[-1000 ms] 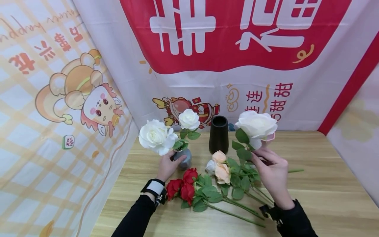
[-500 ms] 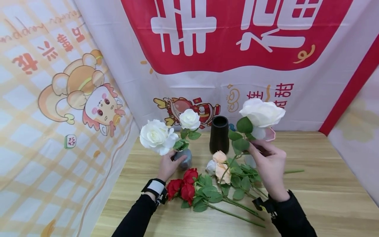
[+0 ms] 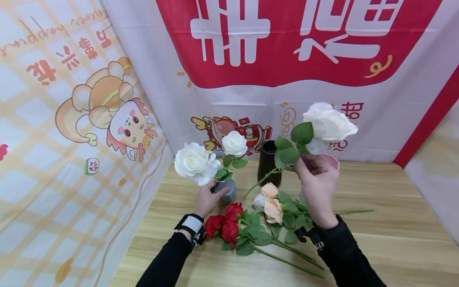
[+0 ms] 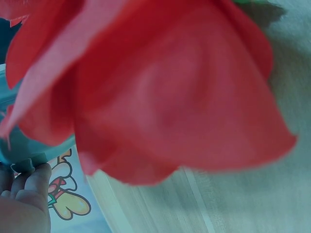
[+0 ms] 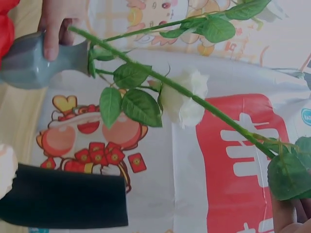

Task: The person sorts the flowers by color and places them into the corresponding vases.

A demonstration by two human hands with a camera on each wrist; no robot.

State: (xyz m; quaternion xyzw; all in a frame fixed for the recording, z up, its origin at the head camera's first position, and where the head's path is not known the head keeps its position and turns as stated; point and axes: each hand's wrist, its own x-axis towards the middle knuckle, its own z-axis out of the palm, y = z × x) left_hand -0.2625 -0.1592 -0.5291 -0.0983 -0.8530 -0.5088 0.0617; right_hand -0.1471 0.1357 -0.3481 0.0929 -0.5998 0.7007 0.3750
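My left hand [image 3: 209, 200] grips a small grey vase [image 3: 227, 192], with its thumb across the front. Two white roses, a larger one [image 3: 195, 163] and a smaller one [image 3: 234, 143], stand in that vase. Between the fingers of my right hand [image 3: 318, 187] is a long-stemmed white rose [image 3: 331, 123], pinched below the bloom. Its bare stem [image 5: 194, 97] slants down toward the grey vase [image 5: 36, 63] and ends above the table. A red rose [image 4: 165, 97] fills most of the left wrist view and partly hides the left hand [image 4: 26, 201].
A tall black vase [image 3: 267, 175] stands at the back, partly behind the held rose. Red roses [image 3: 229, 231] and peach roses [image 3: 272, 205] lie in front on the wooden table [image 3: 387, 243]. A pink rim [image 3: 333, 160] shows behind the right hand. Printed cloth walls enclose the table.
My right hand has raised the white rose and moved slightly left, swinging its stem end toward the grey vase. The left hand still holds the vase. The head view has shifted slightly.
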